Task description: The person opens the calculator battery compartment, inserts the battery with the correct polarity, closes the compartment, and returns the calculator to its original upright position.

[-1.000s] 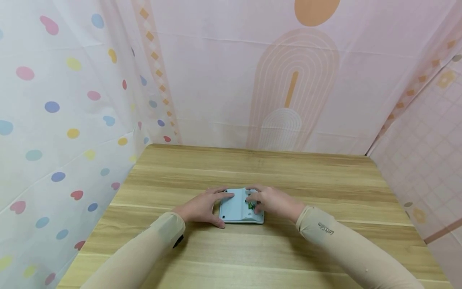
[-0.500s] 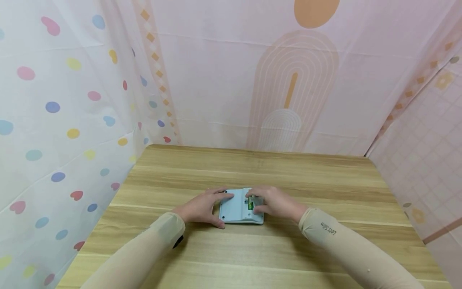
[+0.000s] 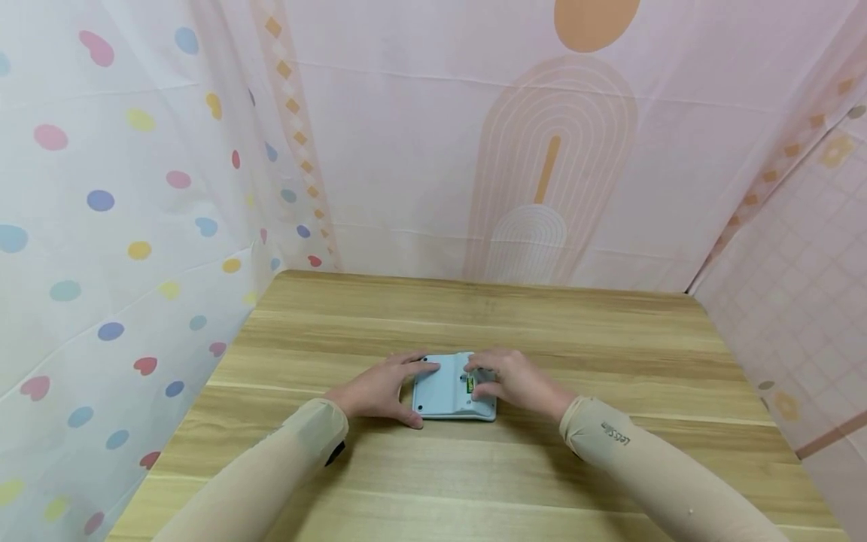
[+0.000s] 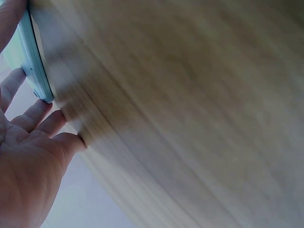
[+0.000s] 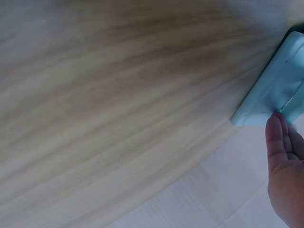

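Observation:
A light blue calculator [image 3: 436,388] lies face down on the wooden table, with small dark feet at its left corners. My left hand [image 3: 379,388] grips its left end, thumb at the near edge and index finger over the back. A green battery [image 3: 470,385] shows in the opening in the raised right part. My right hand [image 3: 518,384] is over that part, thumb and index finger bent around a pale blue battery cover [image 5: 295,102] beside the battery. In the right wrist view a thin yellowish strip shows along the cover's edge. The palm hides much of the right end.
The wooden table [image 3: 433,482] extends around the calculator on all sides. Patterned cloth [image 3: 406,150] hangs behind the table, with dotted cloth [image 3: 135,301] on the left and checked cloth [image 3: 799,263] on the right.
My right fingers have shifted slightly around the battery opening, and less of the green battery shows than half a second ago. The left hand and the calculator have stayed in place.

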### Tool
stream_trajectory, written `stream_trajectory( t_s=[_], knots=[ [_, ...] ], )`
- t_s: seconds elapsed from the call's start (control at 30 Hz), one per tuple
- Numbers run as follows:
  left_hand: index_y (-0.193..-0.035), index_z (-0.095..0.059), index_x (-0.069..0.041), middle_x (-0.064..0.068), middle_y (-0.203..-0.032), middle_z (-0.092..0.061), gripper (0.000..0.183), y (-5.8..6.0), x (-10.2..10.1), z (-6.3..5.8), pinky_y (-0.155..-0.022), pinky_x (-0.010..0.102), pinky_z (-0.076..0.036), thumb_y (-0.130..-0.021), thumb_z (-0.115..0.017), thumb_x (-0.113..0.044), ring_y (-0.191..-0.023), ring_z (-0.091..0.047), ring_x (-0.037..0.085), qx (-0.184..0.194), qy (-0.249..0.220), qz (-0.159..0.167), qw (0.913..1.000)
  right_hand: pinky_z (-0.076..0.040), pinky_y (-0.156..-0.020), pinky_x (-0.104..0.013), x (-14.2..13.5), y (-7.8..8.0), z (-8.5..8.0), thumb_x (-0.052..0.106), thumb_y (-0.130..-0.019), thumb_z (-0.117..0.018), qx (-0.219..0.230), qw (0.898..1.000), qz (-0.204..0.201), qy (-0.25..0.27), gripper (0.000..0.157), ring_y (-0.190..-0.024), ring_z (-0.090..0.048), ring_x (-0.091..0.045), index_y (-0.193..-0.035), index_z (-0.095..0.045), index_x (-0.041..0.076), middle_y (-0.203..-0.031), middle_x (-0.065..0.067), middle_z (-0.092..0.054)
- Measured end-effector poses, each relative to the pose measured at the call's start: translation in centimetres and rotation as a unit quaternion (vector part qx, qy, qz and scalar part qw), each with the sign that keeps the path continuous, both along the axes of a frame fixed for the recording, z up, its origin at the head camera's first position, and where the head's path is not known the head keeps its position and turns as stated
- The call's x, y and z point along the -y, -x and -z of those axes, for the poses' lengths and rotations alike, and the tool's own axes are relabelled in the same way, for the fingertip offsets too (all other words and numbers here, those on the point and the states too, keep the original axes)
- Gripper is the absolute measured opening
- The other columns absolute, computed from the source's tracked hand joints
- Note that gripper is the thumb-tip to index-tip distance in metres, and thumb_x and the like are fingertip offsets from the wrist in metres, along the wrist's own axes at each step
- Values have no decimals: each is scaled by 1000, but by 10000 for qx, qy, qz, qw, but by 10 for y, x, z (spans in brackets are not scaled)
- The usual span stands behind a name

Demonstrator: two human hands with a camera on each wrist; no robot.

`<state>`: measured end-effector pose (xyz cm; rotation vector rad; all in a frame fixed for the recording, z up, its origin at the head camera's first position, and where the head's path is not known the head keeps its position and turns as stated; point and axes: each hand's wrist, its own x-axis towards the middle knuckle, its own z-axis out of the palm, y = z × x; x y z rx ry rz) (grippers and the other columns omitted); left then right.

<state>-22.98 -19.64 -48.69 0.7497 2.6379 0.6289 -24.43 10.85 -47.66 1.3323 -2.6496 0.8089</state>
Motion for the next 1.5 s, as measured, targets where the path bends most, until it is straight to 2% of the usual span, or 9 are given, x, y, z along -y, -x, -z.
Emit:
stream_trajectory(
  t_s=[0.27,0.37,0.57,0.7,0.97,1.23,1.5],
  knots=[
    [-165,-43,-32,8,-178,-27,100,1,1,1,-125,61,-38,-80,-92,-54,-161,-31,40,-12,69,-5,10000,-60,-103,-43,1,-1,0,23,-91,-86,355,9992,167,121,38,-127,-71,-30,-125,-77,10,-135,-16,-74],
    [-165,-43,-33,8,-178,-27,100,1,2,2,-125,61,-38,-80,-92,-55,-162,-31,40,-3,70,-14,10000,-59,-104,-45,-1,0,0,23,-90,-87,700,9969,258,238,37,-128,-71,-30,-125,-78,10,-135,-14,-75],
    [-164,-43,-35,7,-178,-27,100,2,1,3,-125,63,-37,-80,-91,-57,-162,-30,39,10,81,-21,10000,-57,-108,-49,-12,5,5,24,-89,-89,1640,9817,726,641,35,-128,-70,-29,-121,-79,15,-135,-6,-76],
    [-164,-44,-35,6,-178,-27,100,3,1,3,-125,64,-36,-80,-92,-57,-162,-30,40,12,47,-36,10000,-57,-107,-49,-17,6,9,26,-88,-89,1913,9736,919,839,37,-125,-71,-29,-122,-78,15,-134,-5,-76],
    [-164,-44,-36,4,-178,-27,99,4,2,3,-126,66,-33,-80,-91,-57,-162,-28,39,58,72,-52,9999,-58,-106,-49,-17,4,9,28,-88,-89,1755,9770,889,817,37,-123,-72,-30,-120,-79,14,-132,-5,-77],
    [-164,-44,-35,6,-178,-27,99,2,1,0,-126,66,-33,-80,-92,-55,-162,-29,40,102,73,-63,9999,-57,-106,-49,-16,2,5,29,-85,-92,1256,9873,837,488,35,-125,-72,-27,-116,-80,18,-128,-2,-79],
    [-164,-43,-35,5,-178,-27,100,3,1,2,-126,67,-32,-79,-92,-56,-162,-28,41,74,93,-62,9999,-56,-108,-53,-12,3,-6,28,-85,-91,845,9952,475,144,39,-124,-72,-29,-119,-81,12,-130,-7,-78]
  ],
)
